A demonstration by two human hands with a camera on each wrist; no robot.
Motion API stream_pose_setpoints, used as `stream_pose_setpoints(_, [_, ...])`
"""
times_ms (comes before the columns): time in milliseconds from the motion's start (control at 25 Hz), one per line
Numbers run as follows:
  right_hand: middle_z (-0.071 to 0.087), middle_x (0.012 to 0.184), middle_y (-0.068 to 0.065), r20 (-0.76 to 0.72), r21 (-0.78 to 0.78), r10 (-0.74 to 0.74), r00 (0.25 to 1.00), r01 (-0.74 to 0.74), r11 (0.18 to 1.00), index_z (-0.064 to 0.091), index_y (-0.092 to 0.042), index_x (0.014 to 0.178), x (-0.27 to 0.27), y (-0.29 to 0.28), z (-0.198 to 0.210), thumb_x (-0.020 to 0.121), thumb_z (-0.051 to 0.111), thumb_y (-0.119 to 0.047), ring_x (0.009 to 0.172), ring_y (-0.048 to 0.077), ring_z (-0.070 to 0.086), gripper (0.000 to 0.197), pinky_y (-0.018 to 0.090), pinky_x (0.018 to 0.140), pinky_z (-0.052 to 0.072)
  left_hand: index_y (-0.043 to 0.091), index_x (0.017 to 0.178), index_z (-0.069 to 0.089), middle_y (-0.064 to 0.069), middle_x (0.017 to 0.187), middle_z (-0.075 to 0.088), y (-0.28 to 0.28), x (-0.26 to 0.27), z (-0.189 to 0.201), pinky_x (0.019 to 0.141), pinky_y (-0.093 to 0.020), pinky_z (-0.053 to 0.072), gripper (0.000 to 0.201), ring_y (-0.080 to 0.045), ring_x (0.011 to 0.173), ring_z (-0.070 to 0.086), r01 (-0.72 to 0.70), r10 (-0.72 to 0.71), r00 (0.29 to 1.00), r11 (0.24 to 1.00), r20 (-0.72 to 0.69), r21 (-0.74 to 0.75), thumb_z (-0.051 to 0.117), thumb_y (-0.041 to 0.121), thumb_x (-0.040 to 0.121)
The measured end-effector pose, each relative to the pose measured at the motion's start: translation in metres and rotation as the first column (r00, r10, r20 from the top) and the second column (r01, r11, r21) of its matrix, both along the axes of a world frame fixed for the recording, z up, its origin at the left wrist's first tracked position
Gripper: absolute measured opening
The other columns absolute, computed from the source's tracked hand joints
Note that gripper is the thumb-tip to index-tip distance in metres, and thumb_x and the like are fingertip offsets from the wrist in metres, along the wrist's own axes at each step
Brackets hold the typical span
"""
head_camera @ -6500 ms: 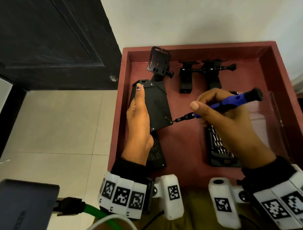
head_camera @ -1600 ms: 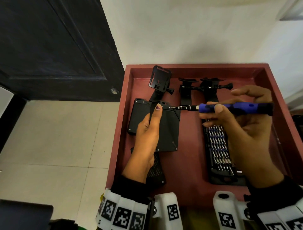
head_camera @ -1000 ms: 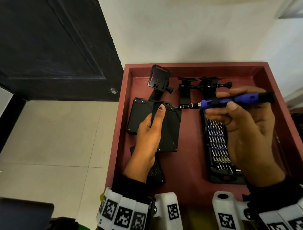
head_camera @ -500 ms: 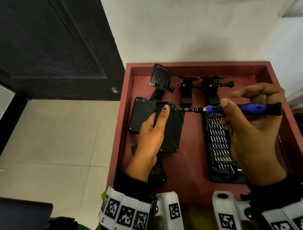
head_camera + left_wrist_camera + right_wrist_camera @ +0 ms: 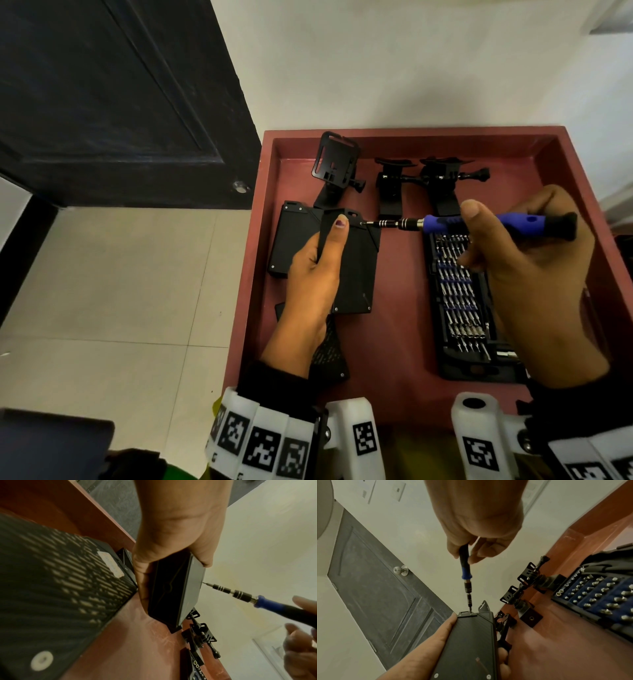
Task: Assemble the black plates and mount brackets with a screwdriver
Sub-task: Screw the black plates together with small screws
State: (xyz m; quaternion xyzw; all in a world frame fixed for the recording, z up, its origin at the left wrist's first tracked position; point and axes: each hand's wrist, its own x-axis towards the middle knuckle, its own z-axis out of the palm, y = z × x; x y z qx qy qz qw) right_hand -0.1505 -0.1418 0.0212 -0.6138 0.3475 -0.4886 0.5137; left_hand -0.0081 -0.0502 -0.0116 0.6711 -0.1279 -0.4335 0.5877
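Wristbands (image 5: 263, 445) with printed square markers sit nearest the camera, one on each forearm. Beyond them, inside the red tray (image 5: 404, 387), the left hand (image 5: 311, 274) grips the black plate (image 5: 356, 274) tilted up on edge, thumb laid along its upper face and fingers curled round its underside. Under that wrist lies a perforated black plate (image 5: 329, 353), flat on the tray floor. Another black plate (image 5: 291, 236) lies just beyond the left fingers. The right hand (image 5: 534, 274) pinches the blue-and-black screwdriver (image 5: 493, 224) between thumb and curled fingers, held level; its tip touches a screw at the held plate's far corner, just beside the left thumbnail. Below the right fingers lies an open bit case (image 5: 462, 301). Farther off, three black mount brackets (image 5: 442, 178) stand by the tray's far wall.
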Motion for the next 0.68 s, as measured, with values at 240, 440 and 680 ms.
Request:
stream_pose_setpoints(240, [0.059, 0.091, -0.001, 0.109, -0.041, 0.105, 0.989, -0.101, 0.994, 0.051, -0.023, 0.095, 0.000, -0.002, 0.000, 0.083, 0.069, -0.007, 0.055, 0.012, 0.053, 0.027, 0.019, 0.052, 0.046, 0.034, 0.076, 0.056, 0.018, 0.073, 0.057, 0.000, -0.002, 0.000, 0.050, 0.001, 0.037, 0.023, 0.013, 0.057, 0.053, 0.014, -0.014, 1.000, 1.000, 0.009, 0.014, 0.050, 0.052, 0.090])
stream_pose_setpoints(440, [0.067, 0.082, -0.007, 0.109, -0.019, 0.235, 0.966, -0.234, 0.972, 0.057, -0.018, 0.087, -0.001, 0.000, 0.005, 0.078, 0.069, -0.012, 0.062, 0.011, 0.064, 0.016, 0.023, 0.065, 0.054, 0.037, 0.073, 0.064, 0.015, 0.079, 0.065, -0.002, 0.000, 0.002, 0.078, -0.021, 0.051, 0.027, -0.004, 0.084, 0.064, -0.053, 0.052, 0.998, 0.998, 0.020, 0.034, 0.053, 0.060, 0.081])
stream_pose_setpoints(680, [0.068, 0.068, -0.007, 0.079, 0.005, 0.103, 0.991, -0.104, 0.995, 0.056, -0.011, 0.083, 0.001, 0.002, 0.008, 0.080, 0.068, -0.010, 0.059, 0.013, 0.069, 0.012, 0.021, 0.054, 0.053, 0.025, 0.083, 0.063, 0.000, 0.092, 0.054, 0.000, -0.003, 0.004, 0.082, -0.040, 0.048, 0.053, -0.018, 0.086, 0.052, -0.058, 0.058, 0.998, 0.998, 0.029, -0.014, 0.051, 0.073, 0.063])
